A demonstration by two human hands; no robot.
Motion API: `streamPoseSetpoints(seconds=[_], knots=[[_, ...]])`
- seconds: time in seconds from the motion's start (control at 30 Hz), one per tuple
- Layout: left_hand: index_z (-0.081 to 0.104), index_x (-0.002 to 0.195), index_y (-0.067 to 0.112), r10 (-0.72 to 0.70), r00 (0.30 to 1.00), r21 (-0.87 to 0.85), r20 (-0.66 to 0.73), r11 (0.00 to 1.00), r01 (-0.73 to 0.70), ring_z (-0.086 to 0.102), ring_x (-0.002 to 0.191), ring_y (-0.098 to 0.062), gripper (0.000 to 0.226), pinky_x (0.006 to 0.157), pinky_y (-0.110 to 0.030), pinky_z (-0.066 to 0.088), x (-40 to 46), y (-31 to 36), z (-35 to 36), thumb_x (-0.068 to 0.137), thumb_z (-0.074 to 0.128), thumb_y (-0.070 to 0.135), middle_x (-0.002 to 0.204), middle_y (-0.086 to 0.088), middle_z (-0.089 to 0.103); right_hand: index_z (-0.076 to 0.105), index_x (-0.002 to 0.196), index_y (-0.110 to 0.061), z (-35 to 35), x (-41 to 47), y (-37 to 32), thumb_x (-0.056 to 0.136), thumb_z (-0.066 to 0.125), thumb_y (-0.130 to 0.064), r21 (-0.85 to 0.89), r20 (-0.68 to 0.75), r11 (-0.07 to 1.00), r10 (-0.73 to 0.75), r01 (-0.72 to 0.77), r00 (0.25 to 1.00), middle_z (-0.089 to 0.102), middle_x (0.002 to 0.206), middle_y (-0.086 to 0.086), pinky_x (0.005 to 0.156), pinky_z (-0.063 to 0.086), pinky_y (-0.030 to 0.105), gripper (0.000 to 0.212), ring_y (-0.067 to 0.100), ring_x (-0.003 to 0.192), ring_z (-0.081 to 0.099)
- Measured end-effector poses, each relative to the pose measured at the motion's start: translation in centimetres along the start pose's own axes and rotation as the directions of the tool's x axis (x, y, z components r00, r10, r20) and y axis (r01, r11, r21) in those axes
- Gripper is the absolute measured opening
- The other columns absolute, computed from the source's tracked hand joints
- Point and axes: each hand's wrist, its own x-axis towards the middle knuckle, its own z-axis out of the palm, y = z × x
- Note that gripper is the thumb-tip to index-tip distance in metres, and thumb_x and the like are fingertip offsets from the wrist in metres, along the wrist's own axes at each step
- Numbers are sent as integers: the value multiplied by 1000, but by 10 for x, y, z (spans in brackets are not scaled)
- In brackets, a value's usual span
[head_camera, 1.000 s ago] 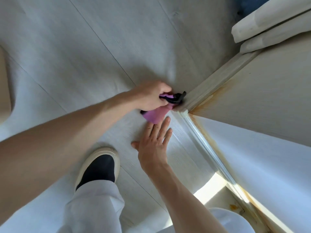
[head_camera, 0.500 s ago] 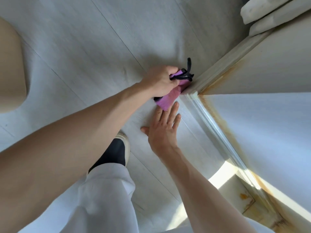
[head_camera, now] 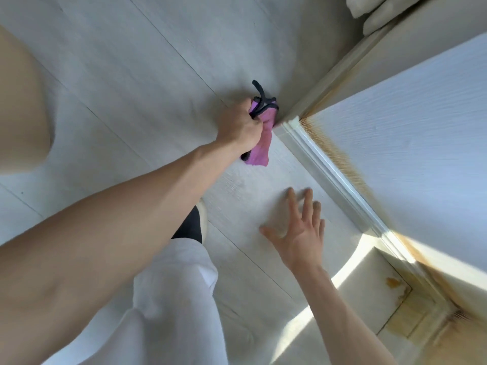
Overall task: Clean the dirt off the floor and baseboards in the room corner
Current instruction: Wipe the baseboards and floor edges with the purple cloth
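The left hand (head_camera: pixel 241 126) grips a pink cloth (head_camera: pixel 259 139), fingers curled round it, and presses it on the floor (head_camera: pixel 131 83) just where the two baseboards meet at the corner. A dark edge or loop of the cloth sticks up above the fist. The upper part of the cloth touches the end of the near baseboard (head_camera: pixel 326 164); the lower part lies flat on the floor under the wrist.

The right hand (head_camera: pixel 300 233) holds nothing. Its fingers are straight and spread apart, and it is on or just above the floor, near the baseboard and well apart from the cloth; if the palm really touches, I cannot tell.

As I judge it, the work is in the middle. The floor near the corner looks pale and mostly clean, with only a faint grey mark below the cloth. What remains is bigger: a brown-orange stain (head_camera: pixel 340 156) runs along the wall just above the near baseboard, and a similar one follows the far baseboard (head_camera: pixel 340 75). At the lower right, a darker brown patch (head_camera: pixel 453 314) sits at a second corner, with small orange spots on the sunlit floor beside it. These places do not look wiped.
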Motion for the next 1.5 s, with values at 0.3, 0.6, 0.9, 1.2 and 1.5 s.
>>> streamPoseSetpoints(seconds=[0.3, 0.6, 0.9, 1.2, 1.5], knots=[[61, 113, 11, 63, 993, -185, -104, 979, -82, 60, 82, -9, 16, 62, -10, 42, -32, 26, 32, 98, 54, 8, 95, 10, 66, -15, 161, -32, 5, 6, 0, 89, 77, -42, -50, 99, 997, 58, -53, 993, -28, 166, 10, 123, 23, 59, 117, 50, 153, -13], [42, 98, 15, 64, 992, -122, -106, 990, -77, 53, 72, -16, 15, 64, -25, 39, -51, 39, 40, 98, 52, 4, 79, 11, 52, -18, 161, -31, 5, 6, -3, 89, 77, -40, -66, 106, 997, 47, -40, 993, -30, 165, 14, 123, 24, 61, 119, 52, 153, -14], [51, 98, 12, 137, 985, -96, -106, 984, -147, 56, 66, -10, 19, 58, -18, 41, -68, 24, 38, 96, 66, 24, 75, 8, 58, -20, 160, -33, 6, 5, 1, 90, 75, -42, -54, 114, 998, 48, -42, 992, -35, 164, 11, 124, 21, 59, 119, 50, 153, -18], [67, 109, 32, 580, 809, 405, -92, 764, -502, 64, 81, -24, 30, 68, -40, 54, -63, 26, 19, 82, 59, 21, 91, 9, 69, -26, 158, -34, 6, 6, 4, 93, 72, -42, -56, 148, 997, 59, -51, 987, -42, 161, 11, 125, 18, 60, 118, 49, 151, -24], [72, 108, 27, 711, 657, 535, 250, 464, -706, 68, 73, -35, 28, 56, -39, 53, -77, 27, 52, 83, 66, 16, 96, 2, 67, -28, 157, -33, 6, 5, 3, 94, 69, -45, -54, 159, 998, 53, -45, 986, -42, 160, 12, 125, 16, 60, 117, 49, 151, -24]])
